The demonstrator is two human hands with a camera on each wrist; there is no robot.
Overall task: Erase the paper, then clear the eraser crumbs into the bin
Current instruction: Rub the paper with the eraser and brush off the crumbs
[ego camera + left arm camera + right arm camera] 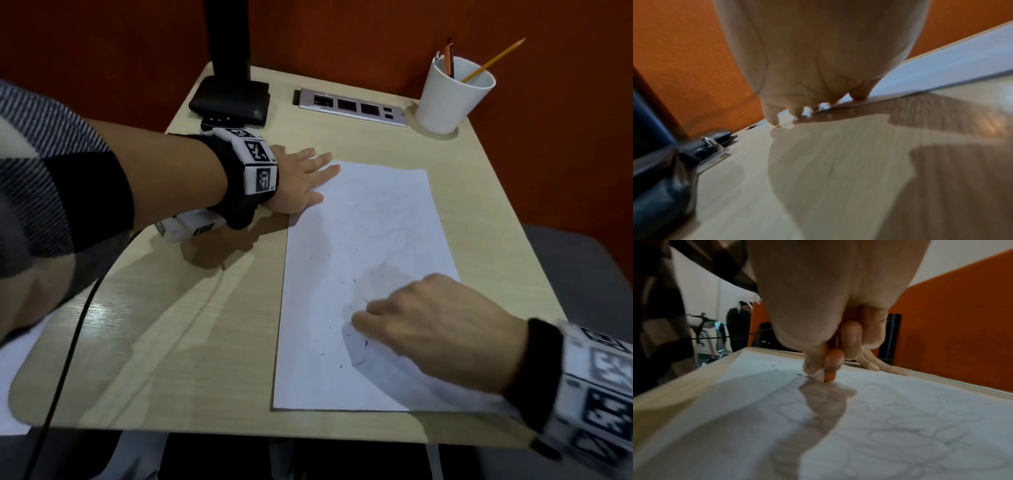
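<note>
A white sheet of paper (363,274) with faint pencil marks lies on the wooden desk (191,335). Dark eraser crumbs (342,342) are scattered over its lower half. My right hand (428,322) is low on the sheet and pinches a small white eraser (819,374) between thumb and fingers, its tip on the paper (900,426). My left hand (301,178) lies flat, fingers straight, on the sheet's far left corner; in the left wrist view its fingertips (774,121) press the desk and the paper's edge (941,71). No bin is in view.
A white cup (452,92) holding pencils stands at the back right. A power strip (352,106) is set in the desk's far edge, beside a black lamp base (229,99). A black cable (68,349) runs over the left side. Orange wall behind.
</note>
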